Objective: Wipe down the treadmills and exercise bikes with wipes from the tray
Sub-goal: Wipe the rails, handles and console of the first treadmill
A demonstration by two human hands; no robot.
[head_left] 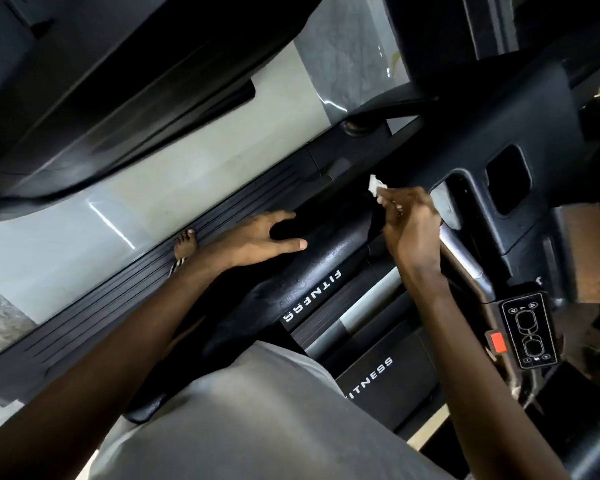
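Hands: two, both bare.
- Left hand: one. Fingers straight and spread, gripping nothing, laid flat on the black padded cover of the treadmill.
- Right hand: one. Fingers curled, the tips pinching the wipe.

Wipes: one, white and crumpled. It sticks out beyond the right fingertips, held against the dark lower edge of the console, just beside the chrome handrail. Whether it touches the surface cannot be told.

Lettering: two "FITNESS" marks in white, one on the padded cover and one on the dark panel below it.

Control pads: one, black with white outlined buttons, mounted near the lower end of the handrail. One red tab sits at its left edge.

Containers: one rounded pocket moulded into the console. Its inside is dark and its contents cannot be made out. A second, open recess lies just beside it, nearer the right hand, with a pale patch at its edge that is too unclear to name.

Feet: one bare foot, toes on the ribbed black side rail.

Other: one grey shirt in the foreground, a glossy pale grey floor beyond the rail, and a second dark machine at upper left, blurred.
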